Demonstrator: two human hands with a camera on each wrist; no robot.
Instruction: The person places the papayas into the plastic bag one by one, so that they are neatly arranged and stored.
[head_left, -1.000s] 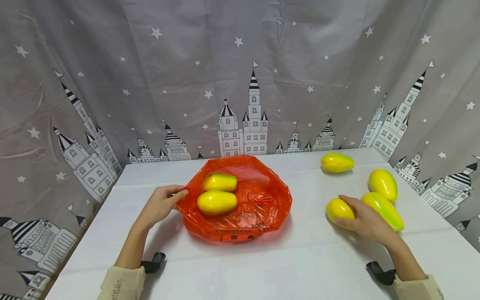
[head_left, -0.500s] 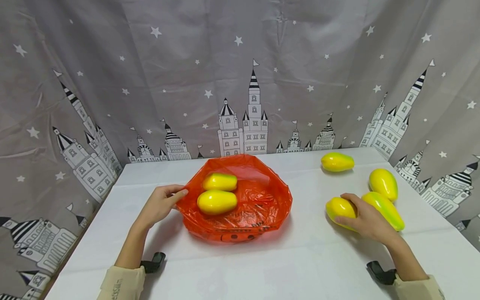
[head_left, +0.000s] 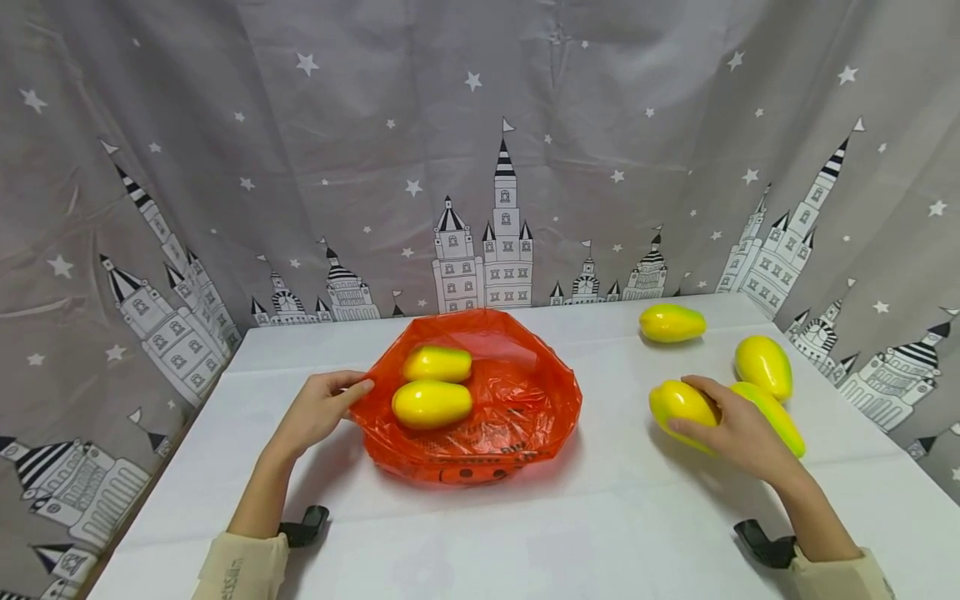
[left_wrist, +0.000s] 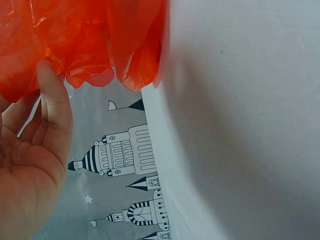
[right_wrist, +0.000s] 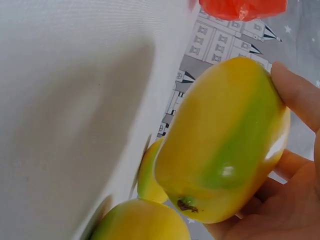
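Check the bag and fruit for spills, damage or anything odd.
Nothing stands out. The red bag sits open with no tear showing, and two yellow fruits lie inside. The dark mark on the fruit in the right hand looks like a stem scar, not damage.

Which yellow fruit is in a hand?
The yellow fruit gripped by the right hand; of the others, two fruits lie in the red bag, three fruits on the white table.

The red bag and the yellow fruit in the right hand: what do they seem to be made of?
The red bag looks like thin, glossy plastic film: crinkled and partly see-through. The held fruit is smooth and shiny with sharp highlights, perhaps molded plastic or coated foam.
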